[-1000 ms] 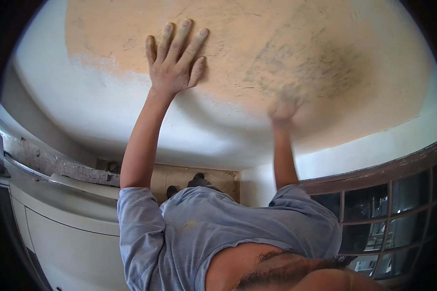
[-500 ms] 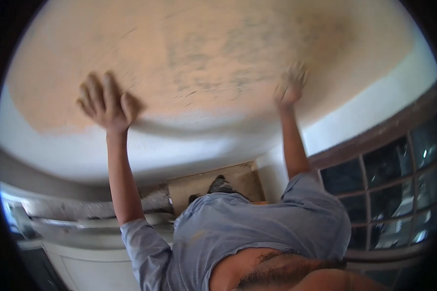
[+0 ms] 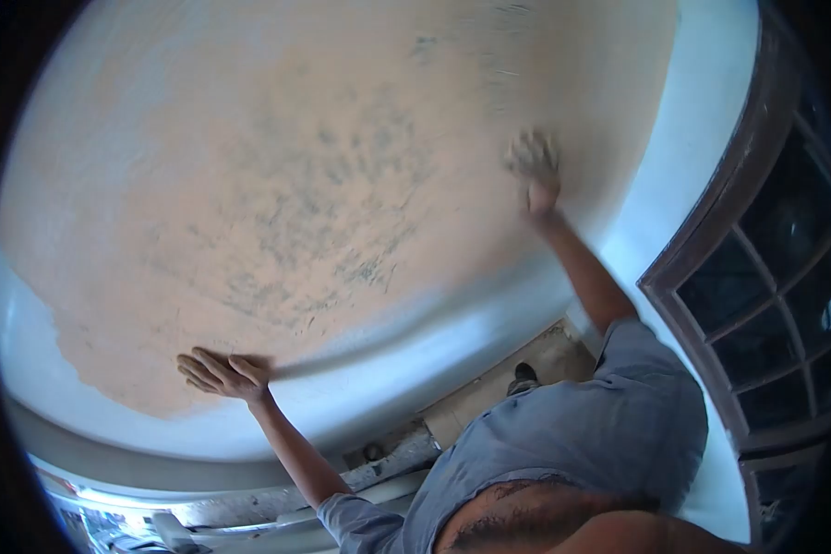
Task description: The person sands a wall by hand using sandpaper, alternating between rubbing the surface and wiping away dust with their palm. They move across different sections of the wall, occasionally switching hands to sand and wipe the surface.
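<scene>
A large wall [image 3: 138, 166] fills most of the view, coated in a pale peach layer with grey-green smudges and small ridges. My left hand [image 3: 220, 372] lies against it near the lower edge of the peach area, fingers stretched out and coated with pale residue. Higher up and to the right, my right hand [image 3: 535, 171] rests on the coating with its fingers spread, dusty or smeared with the same stuff. Neither hand holds a tool. The darkest smudges [image 3: 323, 194] lie between the two hands.
White wall [image 3: 683, 120] borders the peach area on the right and below. A window with a brown frame and dark panes [image 3: 771, 268] stands at the right. My foot [image 3: 524, 373] shows on the floor below, and a pale ledge [image 3: 240, 512] runs along the lower left.
The view has tilted, so the window stands steeper on the right. My left hand now sits lower in view, while my right hand has shifted slightly left. Both stay spread on the wall.
</scene>
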Action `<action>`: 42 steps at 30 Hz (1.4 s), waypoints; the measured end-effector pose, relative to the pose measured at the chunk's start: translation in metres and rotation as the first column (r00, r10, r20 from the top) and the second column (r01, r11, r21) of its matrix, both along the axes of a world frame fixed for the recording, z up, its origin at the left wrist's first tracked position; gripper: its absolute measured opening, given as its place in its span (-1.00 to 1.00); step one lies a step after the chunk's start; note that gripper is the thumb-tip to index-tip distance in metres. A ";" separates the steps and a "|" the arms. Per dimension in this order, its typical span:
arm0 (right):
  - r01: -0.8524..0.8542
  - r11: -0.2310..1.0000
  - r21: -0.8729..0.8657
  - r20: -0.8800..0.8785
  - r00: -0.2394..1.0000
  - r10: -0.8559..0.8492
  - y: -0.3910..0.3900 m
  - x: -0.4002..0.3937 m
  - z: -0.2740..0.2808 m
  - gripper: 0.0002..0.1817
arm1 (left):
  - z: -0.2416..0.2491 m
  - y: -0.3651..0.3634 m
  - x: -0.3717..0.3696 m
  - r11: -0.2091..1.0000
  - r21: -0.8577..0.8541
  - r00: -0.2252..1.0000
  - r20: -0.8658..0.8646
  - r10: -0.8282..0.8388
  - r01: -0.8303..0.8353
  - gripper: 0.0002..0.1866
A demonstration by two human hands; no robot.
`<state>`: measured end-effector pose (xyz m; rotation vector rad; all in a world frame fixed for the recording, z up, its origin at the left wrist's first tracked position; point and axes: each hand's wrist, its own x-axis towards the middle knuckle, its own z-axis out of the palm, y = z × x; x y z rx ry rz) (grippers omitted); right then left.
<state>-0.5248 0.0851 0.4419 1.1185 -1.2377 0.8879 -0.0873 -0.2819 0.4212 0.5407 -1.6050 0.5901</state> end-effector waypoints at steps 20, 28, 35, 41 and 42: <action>0.099 0.970 -0.221 0.176 0.983 -0.060 0.071 -0.049 0.165 -0.72 | 0.051 0.096 -0.061 0.997 -0.013 0.997 0.028 0.074 -0.073 -0.27; 0.257 0.942 -0.218 0.215 0.954 -0.210 0.038 -0.018 0.104 -0.65 | 0.039 0.092 -0.066 0.997 0.037 0.997 -0.018 0.072 -0.071 -0.27; 0.161 0.987 -0.013 0.078 0.984 -0.160 0.026 0.017 0.121 -0.60 | 0.042 0.098 -0.067 0.998 0.011 0.998 -0.009 0.057 -0.057 -0.28; 0.052 0.967 -0.250 -0.058 0.996 -0.069 0.007 0.032 0.302 -0.55 | 0.039 0.097 -0.065 0.997 0.034 0.997 -0.026 0.067 -0.066 -0.29; 0.089 0.960 -0.265 -0.032 0.994 -0.101 -0.002 0.045 0.284 -0.55 | 0.040 0.098 -0.066 0.999 0.022 0.999 -0.025 0.049 -0.048 -0.29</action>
